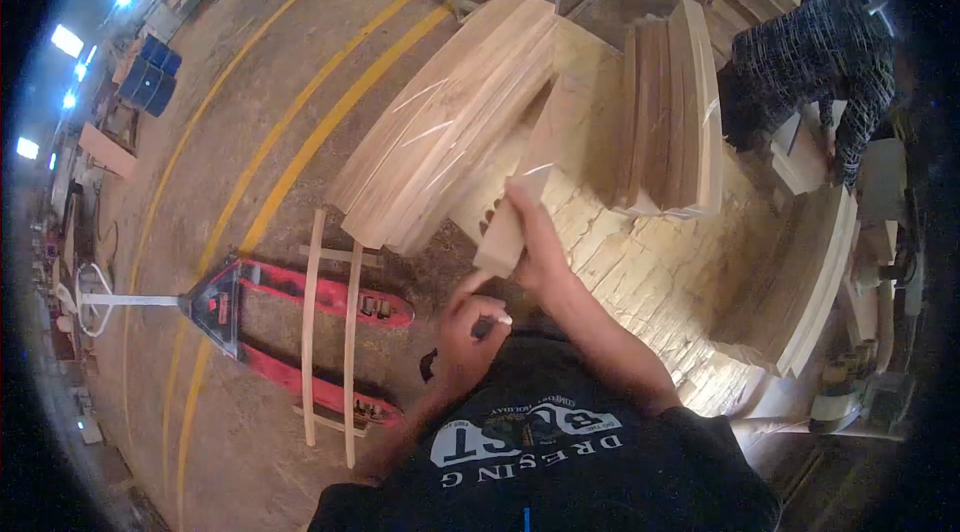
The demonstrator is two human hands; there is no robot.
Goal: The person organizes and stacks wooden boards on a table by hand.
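A long, flat wooden board (503,240) slants up and away from my body, its near end close to my chest. My right hand (532,232) is closed around it near that end, with the thumb on top and fingertips showing at the left edge. My left hand (474,334) is curled just below the end of the board, its index finger reaching up to the board's corner. A small white piece, like chalk (506,320), shows between its thumb and fingers. White streaks mark the board and the stack of boards (450,112) beside it.
More board stacks stand at the right (672,112) and lower right (800,282) on a worn wooden surface (590,232). A person (815,72) bends over boards there. A red pallet jack (300,284) with two wooden strips (312,332) across it sits left, near yellow floor lines (320,132).
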